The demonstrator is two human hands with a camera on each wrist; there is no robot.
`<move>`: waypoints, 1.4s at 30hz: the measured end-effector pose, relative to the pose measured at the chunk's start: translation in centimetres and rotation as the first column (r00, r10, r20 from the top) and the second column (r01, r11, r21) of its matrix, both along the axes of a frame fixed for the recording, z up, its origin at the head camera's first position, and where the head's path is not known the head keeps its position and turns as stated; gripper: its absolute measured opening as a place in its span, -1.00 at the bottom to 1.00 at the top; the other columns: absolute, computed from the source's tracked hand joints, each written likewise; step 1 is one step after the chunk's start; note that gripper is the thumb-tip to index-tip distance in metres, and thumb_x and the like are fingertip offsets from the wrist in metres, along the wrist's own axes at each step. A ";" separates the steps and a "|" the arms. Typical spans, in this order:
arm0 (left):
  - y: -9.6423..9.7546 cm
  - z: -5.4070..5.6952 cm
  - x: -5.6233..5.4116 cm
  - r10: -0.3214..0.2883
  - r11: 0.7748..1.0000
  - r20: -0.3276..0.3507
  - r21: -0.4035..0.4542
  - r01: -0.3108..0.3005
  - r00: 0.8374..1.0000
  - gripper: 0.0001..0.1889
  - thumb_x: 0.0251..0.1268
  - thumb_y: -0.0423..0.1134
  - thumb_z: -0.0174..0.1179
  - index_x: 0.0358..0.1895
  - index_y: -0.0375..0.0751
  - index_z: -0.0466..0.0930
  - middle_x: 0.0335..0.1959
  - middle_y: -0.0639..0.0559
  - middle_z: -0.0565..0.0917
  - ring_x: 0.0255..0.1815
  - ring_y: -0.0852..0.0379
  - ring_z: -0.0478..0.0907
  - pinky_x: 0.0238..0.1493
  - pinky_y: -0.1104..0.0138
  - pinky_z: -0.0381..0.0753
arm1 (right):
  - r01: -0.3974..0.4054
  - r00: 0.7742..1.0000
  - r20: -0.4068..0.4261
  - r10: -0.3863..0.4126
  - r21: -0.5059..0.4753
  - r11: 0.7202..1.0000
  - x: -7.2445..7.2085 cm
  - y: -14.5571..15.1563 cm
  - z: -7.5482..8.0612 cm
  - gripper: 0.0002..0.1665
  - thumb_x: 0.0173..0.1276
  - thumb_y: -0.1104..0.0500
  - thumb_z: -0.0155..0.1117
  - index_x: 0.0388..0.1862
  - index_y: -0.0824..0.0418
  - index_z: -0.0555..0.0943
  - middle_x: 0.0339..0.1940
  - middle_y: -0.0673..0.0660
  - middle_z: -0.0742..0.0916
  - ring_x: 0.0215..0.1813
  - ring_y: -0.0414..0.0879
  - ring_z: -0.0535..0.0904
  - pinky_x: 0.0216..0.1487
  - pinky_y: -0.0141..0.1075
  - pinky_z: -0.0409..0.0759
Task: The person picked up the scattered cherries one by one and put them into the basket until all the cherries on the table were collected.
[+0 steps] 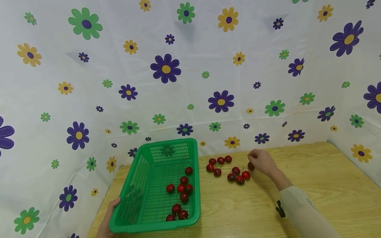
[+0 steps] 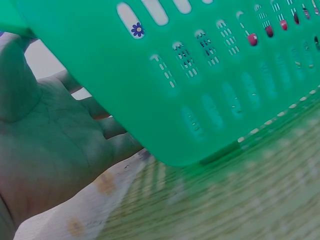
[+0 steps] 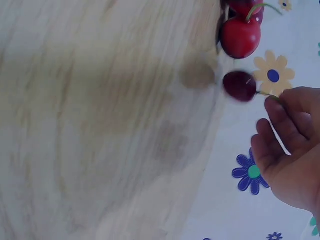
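**Cherries half gathered, one lifted by its stem**

We see the right hand [image 1: 262, 162] at the far side of the wooden table [image 1: 312, 185], its fingertips [image 3: 280, 102] pinching the thin stem of a dark cherry [image 3: 240, 85] that hangs just clear of the tabletop. Just beside it, a loose cluster of cherries [image 1: 227, 169] lies on the bare wood. The left hand [image 1: 108, 216] grips the near corner of the green basket [image 1: 143, 185], thumb over the rim and fingers curled beneath, holding that edge tilted up. Inside the basket, eight or so cherries [image 1: 180, 195] rest on the perforated floor. We judge the work roughly half done: about as many cherries lie on the table as in the basket.
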State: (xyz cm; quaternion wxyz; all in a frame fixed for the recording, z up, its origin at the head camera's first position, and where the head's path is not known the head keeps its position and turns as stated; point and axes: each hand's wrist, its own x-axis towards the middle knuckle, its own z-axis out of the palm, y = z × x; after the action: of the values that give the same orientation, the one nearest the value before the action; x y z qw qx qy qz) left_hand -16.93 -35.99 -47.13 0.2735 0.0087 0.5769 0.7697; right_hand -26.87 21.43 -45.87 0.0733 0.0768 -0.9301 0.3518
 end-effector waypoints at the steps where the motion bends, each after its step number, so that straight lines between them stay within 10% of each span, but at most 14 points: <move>1: 0.0 0.0 0.0 -0.003 1.000 -0.003 0.002 0.003 1.000 -0.41 0.52 0.23 -0.51 -0.08 0.25 0.64 -0.10 0.17 0.69 -0.07 0.22 0.63 0.06 0.35 0.59 | 0.005 1.000 -0.013 -0.005 -0.008 1.000 0.0 -0.2 0.1 -0.74 0.42 0.29 0.13 -0.08 0.45 0.65 -0.22 0.28 0.75 -0.25 0.05 0.63 -0.16 -0.06 0.64; 18: 0.2 0.0 0.0 0.053 0.998 0.001 -0.045 -0.053 0.999 -0.41 0.51 0.25 -0.48 -0.13 0.21 0.65 -0.16 0.15 0.70 -0.13 0.22 0.66 0.01 0.35 0.62 | -0.037 0.980 -0.198 0.010 -0.133 0.990 1.0 -6.8 3.7 -0.76 0.39 0.30 0.22 0.00 0.33 0.64 -0.17 0.22 0.75 -0.08 0.11 0.61 0.00 0.02 0.59; 30: 0.0 -0.2 0.0 -0.057 0.996 0.006 0.069 0.057 0.998 -0.37 0.51 0.25 -0.52 -0.04 0.22 0.65 -0.07 0.17 0.69 -0.05 0.23 0.64 0.09 0.36 0.58 | -0.177 0.913 -0.400 0.079 -0.214 0.961 1.9 -13.3 4.8 -0.91 0.34 0.31 0.34 -0.19 0.25 0.68 -0.32 0.08 0.76 -0.24 -0.07 0.60 -0.22 -0.22 0.59; 42: 0.1 -0.1 0.0 0.071 0.996 0.012 -0.056 -0.071 0.997 -0.42 0.50 0.27 -0.47 -0.15 0.21 0.62 -0.18 0.15 0.69 -0.15 0.22 0.65 -0.01 0.35 0.63 | -0.393 0.814 -0.522 0.253 -0.176 0.903 4.6 -17.9 4.6 -0.91 0.28 0.35 0.39 -0.25 0.22 0.70 -0.36 0.02 0.74 -0.30 -0.11 0.54 -0.29 -0.27 0.59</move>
State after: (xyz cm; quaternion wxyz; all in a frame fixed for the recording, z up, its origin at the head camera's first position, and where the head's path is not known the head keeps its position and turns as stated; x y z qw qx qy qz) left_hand -16.96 -35.86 -47.19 0.2500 -0.0247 0.5962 0.7625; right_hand -22.26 3.51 -41.26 0.2535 0.3102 -0.7959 0.4540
